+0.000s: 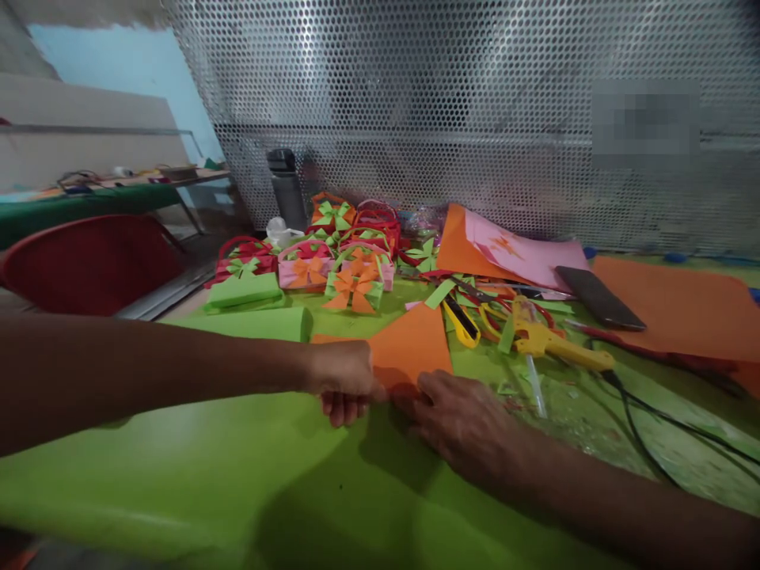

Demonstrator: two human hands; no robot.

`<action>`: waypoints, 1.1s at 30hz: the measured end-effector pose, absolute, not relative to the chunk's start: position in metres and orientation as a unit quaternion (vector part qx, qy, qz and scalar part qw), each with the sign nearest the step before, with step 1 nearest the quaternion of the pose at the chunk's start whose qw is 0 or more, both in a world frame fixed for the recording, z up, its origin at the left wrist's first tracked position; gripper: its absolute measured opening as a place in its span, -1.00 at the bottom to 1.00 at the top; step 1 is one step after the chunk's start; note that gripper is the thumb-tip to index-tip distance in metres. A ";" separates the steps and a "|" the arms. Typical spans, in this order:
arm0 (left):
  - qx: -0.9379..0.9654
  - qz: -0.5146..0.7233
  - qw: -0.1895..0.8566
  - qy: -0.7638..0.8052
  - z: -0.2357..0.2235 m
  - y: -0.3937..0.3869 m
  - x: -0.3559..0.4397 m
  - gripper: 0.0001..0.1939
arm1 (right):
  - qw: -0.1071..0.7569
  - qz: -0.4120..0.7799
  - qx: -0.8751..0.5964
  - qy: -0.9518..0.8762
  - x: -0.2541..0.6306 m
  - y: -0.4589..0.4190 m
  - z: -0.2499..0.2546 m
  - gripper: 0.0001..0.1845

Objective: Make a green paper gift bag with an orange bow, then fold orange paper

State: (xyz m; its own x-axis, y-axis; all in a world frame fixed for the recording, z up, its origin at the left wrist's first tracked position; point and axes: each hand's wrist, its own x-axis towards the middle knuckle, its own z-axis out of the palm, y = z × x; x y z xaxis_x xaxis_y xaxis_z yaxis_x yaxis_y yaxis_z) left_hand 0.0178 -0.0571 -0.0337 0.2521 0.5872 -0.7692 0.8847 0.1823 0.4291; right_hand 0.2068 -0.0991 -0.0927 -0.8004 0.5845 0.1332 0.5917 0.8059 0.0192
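An orange sheet of craft paper lies on the green tabletop, its near edge between my two hands. My left hand is closed with curled fingers on the sheet's left part. From the right, my right hand grips the near right edge, fingers and thumb pressed on it. The paper under both hands is partly hidden. Just beyond my left forearm lies a light green sheet. Small paper baskets with bows, one with an orange bow, stand behind the sheet.
Right of the sheet are a yellow glue gun with a black cord, a yellow cutter and scissors. A dark phone rests beside orange sheets. A bottle stands by the perforated metal panel. A red chair is at left.
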 end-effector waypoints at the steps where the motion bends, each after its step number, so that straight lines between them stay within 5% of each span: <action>1: 0.620 -0.159 0.485 0.597 -0.033 -0.056 0.019 -0.61 | 0.061 -0.030 -0.309 -0.949 0.207 -0.099 -0.093 -0.86; 33: 0.564 -0.096 0.486 0.660 -0.045 -0.064 -0.106 -0.57 | 0.091 -0.028 -0.298 -0.950 0.207 -0.099 -0.094 -0.79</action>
